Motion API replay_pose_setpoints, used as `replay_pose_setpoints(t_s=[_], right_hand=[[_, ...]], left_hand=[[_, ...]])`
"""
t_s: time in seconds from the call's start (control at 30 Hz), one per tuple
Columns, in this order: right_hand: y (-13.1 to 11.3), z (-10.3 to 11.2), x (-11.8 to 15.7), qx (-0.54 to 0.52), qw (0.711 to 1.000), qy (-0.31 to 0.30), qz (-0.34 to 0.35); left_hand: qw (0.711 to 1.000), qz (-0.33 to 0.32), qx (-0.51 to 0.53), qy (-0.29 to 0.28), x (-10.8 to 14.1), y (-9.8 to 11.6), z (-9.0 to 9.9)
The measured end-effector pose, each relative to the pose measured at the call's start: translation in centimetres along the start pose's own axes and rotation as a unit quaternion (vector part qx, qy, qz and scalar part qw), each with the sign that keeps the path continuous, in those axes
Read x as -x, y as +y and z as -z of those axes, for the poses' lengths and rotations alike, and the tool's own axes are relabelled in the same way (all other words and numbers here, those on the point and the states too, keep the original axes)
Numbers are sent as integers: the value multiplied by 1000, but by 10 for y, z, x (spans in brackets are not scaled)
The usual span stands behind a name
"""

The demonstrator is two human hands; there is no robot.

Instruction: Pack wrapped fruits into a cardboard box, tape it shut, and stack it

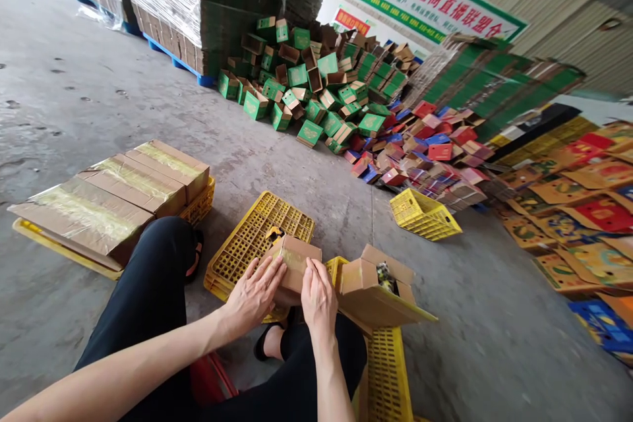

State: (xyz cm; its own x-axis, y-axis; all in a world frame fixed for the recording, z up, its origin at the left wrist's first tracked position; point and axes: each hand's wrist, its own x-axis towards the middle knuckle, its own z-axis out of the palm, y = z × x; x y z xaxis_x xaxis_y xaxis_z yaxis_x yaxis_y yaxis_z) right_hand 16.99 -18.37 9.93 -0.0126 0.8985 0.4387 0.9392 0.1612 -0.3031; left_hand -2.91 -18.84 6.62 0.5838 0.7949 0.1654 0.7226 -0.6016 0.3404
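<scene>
A small brown cardboard box [291, 257] with clear tape across its top sits in front of me, above a yellow crate [267, 211] turned bottom up. My left hand [256, 290] lies on the left part of the box top, fingers stretched out over the tape. On the right edge rests my right hand [319, 293], its fingers straight and close together. Just behind the box, a black and yellow tape dispenser [273, 233] is partly hidden. To the right stands an open cardboard box [368, 277] with dark and pale contents that I cannot make out.
Taped brown boxes [143, 188] stand in a row at left on a yellow crate. Another yellow crate [424, 214] is on the floor ahead. Beyond it are heaps of green cartons [311, 132] and red and blue cartons [440, 148]. Wrapped cardboard stacks [173, 6] rise behind.
</scene>
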Motion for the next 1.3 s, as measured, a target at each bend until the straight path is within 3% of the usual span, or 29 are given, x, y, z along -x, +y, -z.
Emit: replay_pose_setpoints(t_s=[0.13, 0.33, 0.47, 0.7, 0.87, 1.1, 1.3], right_hand=[[19, 6, 5, -15, 999, 9, -30], [29, -1, 5, -102, 990, 40, -85], [39, -6, 6, -146, 981, 67, -107], [56, -10, 3, -174, 979, 32, -98], [63, -16, 9, -190, 976, 32, -96], [55, -18, 20, -219, 967, 67, -113], [40, -16, 21, -187, 967, 116, -127]], left_hand=[[1000, 2, 3, 3, 0, -1, -1], [999, -28, 10, 24, -7, -4, 0], [997, -73, 12, 30, -24, -2, 0], [993, -113, 21, -9, -65, 17, -6], [991, -134, 11, -19, -79, 27, -13], [990, -135, -1, -30, -79, 29, -15], [989, -142, 0, -41, -53, 25, -8]])
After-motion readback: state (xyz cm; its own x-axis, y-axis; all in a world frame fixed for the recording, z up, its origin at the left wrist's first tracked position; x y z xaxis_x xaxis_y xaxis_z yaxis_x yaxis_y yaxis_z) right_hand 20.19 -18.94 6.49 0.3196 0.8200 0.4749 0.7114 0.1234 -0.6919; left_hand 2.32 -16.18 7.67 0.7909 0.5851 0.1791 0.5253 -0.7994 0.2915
